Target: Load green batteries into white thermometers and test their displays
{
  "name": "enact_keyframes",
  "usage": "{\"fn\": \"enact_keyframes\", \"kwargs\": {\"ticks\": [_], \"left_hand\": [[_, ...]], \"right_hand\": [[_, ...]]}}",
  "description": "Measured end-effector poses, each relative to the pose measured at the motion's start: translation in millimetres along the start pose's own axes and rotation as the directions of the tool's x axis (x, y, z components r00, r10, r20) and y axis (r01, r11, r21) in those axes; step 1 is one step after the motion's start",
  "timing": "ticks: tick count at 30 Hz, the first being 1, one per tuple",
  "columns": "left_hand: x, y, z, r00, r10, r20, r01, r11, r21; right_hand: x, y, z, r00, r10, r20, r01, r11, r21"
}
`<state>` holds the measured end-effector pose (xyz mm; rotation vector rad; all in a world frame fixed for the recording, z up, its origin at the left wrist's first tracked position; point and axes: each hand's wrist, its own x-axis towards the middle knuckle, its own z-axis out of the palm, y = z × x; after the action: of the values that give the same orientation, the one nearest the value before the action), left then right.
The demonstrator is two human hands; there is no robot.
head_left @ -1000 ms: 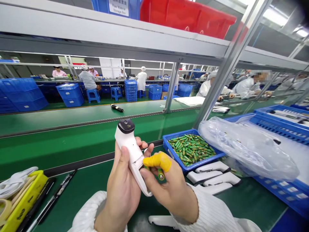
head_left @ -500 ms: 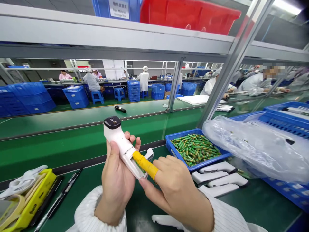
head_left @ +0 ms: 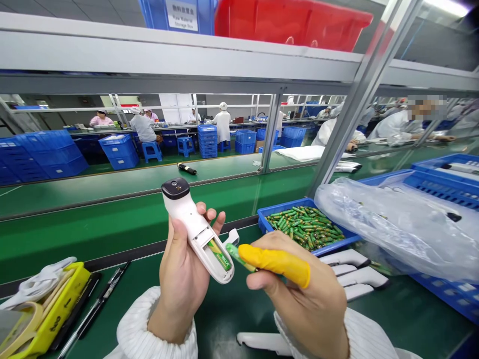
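Note:
My left hand (head_left: 187,271) is closed around a white infrared thermometer (head_left: 189,217) with a black sensor end, tilted with that end up and away. Its battery compartment faces me, and one green battery (head_left: 219,255) lies inside. A white curved piece (head_left: 232,237) sticks out behind the handle; how it is attached cannot be made out. Just right of the compartment, my right hand (head_left: 299,289) pinches a second green battery (head_left: 237,255) between thumb and index finger. That index finger wears a yellow finger cot (head_left: 277,262).
A blue tray of green batteries (head_left: 305,227) stands at the right, near a plastic bag (head_left: 392,224). White housings (head_left: 352,274) lie in front of it, another white part (head_left: 262,341) nearer me. A yellow box (head_left: 63,309) and pens (head_left: 95,306) are left. A metal post (head_left: 355,99) rises behind.
My right index finger has come out of the compartment, where a battery now shows. My right hand has moved right and now visibly holds another battery. My left hand has barely moved.

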<state>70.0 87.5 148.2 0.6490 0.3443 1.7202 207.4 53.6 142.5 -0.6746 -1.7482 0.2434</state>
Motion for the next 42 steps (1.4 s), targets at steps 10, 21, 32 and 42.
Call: {"fn": "enact_keyframes", "kwargs": {"ticks": [10, 21, 32, 42], "left_hand": [[-7.0, 2.3, 0.1, 0.983, 0.075, 0.168, -0.098, 0.987, 0.127], [0.9, 1.5, -5.8, 0.942, -0.138, 0.306, 0.092, 0.982, 0.163], [23.6, 14.3, -22.2, 0.916, -0.152, 0.372, -0.057, 0.867, 0.495], [74.1, 24.6, -85.1, 0.939, -0.342, -0.041, -0.113, -0.418, 0.901]], "right_hand": [[4.1, 8.5, 18.1, 0.879, 0.305, 0.367, -0.420, 0.860, 0.289], [11.1, 17.6, 8.8, 0.752, 0.397, 0.527, -0.530, 0.838, 0.125], [29.7, 145.7, -69.0, 0.521, 0.800, 0.298, -0.352, 0.519, -0.779], [10.2, 184.5, -59.8, 0.322, 0.857, 0.402, -0.358, 0.503, -0.787]]}}
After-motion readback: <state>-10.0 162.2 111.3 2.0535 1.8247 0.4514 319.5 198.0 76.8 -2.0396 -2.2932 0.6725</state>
